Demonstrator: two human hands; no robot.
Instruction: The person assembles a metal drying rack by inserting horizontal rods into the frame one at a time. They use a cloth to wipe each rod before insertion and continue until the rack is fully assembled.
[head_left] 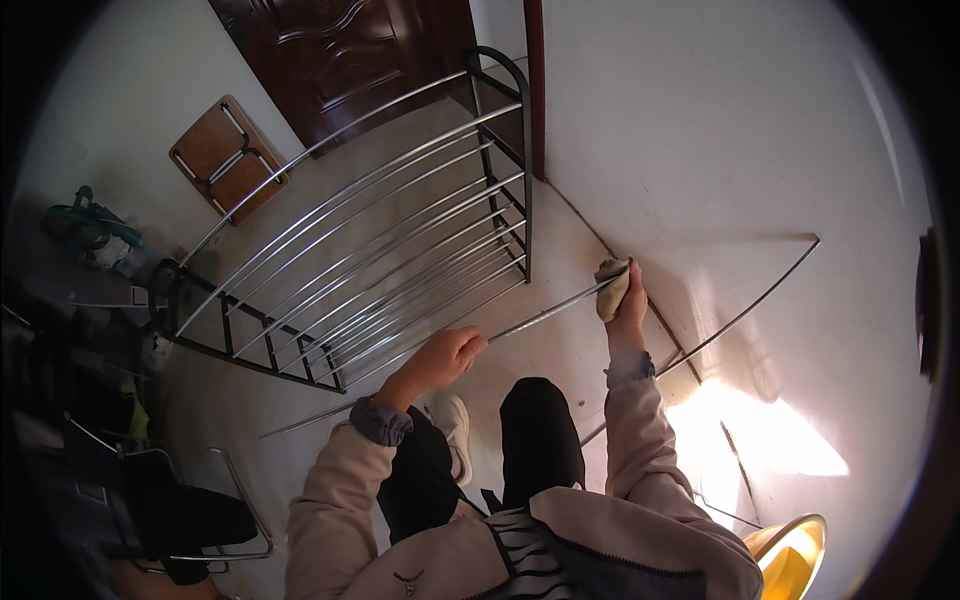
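Above dark-trousered knees (541, 430), grips a slim metal rod (545, 317) in a curled left hand (446, 357), apparently to steady it, while pressing a grubby cloth (611, 294) round its right-hand end with a closed right hand (634, 305). Leaves the rod's tip hard to make out beneath the cloth; faces a curved-bar metal rack (400, 230) and, beyond, a dark door (350, 70) cut off at the top.

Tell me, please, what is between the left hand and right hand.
The head view shows a stretch of metal rod between the left hand and the right hand, which holds a cloth.
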